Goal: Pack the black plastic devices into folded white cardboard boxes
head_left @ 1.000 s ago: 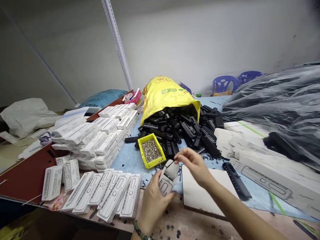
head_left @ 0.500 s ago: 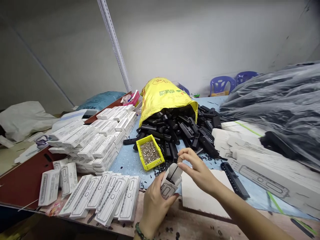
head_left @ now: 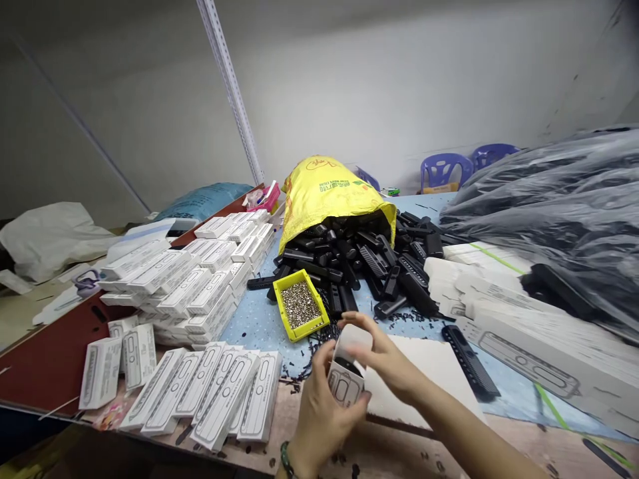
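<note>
A small white printed box (head_left: 344,387) stands tilted in my left hand (head_left: 322,412), whose fingers and thumb wrap its sides. The box's end flap (head_left: 355,338) is raised, and something black shows inside the opening. My right hand (head_left: 377,356) is at that open end, its fingers curled round the flap; the fingertips are partly blurred. Behind the hands is a yellow tray (head_left: 319,324) of small shiny metal parts. Under my right forearm lies a white board (head_left: 424,379), with a long black slotted piece (head_left: 469,362) at its right.
Many closed white boxes (head_left: 210,286) are stacked at the left, with more (head_left: 227,392) along the front edge. A yellow sack (head_left: 334,193) spills black pieces (head_left: 359,259) at the back. Flat white cartons (head_left: 529,352) and grey plastic bags (head_left: 559,193) fill the right.
Both hands and the box have shifted slightly to the right. My right hand has come down closer around the flap, and the box stands more upright.
</note>
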Demonstrator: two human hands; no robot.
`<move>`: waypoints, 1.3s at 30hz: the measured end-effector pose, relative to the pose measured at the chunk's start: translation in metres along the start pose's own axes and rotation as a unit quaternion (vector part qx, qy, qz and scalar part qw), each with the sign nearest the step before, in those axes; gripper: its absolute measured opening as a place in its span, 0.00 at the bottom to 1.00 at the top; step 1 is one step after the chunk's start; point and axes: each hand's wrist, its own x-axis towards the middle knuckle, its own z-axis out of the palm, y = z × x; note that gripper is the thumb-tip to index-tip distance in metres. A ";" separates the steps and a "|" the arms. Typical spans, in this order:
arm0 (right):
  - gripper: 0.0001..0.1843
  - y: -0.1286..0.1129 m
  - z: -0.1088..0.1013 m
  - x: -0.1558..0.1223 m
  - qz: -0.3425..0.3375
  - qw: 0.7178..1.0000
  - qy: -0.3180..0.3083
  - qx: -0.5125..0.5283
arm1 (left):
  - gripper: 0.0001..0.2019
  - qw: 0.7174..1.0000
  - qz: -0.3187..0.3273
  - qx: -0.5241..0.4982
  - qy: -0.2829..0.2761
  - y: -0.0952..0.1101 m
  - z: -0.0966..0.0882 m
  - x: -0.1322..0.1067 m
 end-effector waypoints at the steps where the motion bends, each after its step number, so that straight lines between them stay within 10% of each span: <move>1: 0.24 0.002 0.004 -0.001 0.009 1.000 0.003 0.011 | 0.35 1.000 0.022 0.005 0.010 0.000 0.002 0.000; 6: 0.22 0.004 0.019 -0.018 -0.091 0.990 -0.046 -0.095 | 0.23 0.991 0.087 0.054 0.088 -0.003 0.006 0.001; 15: 0.11 0.001 0.017 -0.030 -0.049 0.997 -0.038 -0.044 | 0.29 0.952 0.230 0.136 0.146 -0.006 0.005 -0.006; 22: 0.23 0.023 0.015 -0.043 -0.035 0.967 -0.104 -0.229 | 0.24 0.991 -0.046 0.126 0.008 -0.007 -0.034 -0.010; 26: 0.28 0.048 -0.080 -0.039 -0.036 0.918 0.096 -0.382 | 0.31 0.948 -0.155 0.272 0.064 -0.040 -0.082 0.003; 32: 0.37 0.067 -0.277 -0.084 0.082 0.639 0.273 -0.715 | 0.29 0.879 -0.090 0.455 0.111 -0.069 -0.099 0.020; 39: 0.15 0.042 -0.316 -0.106 0.076 0.712 0.253 -0.650 | 0.30 0.986 -0.008 0.152 0.072 -0.012 -0.029 0.032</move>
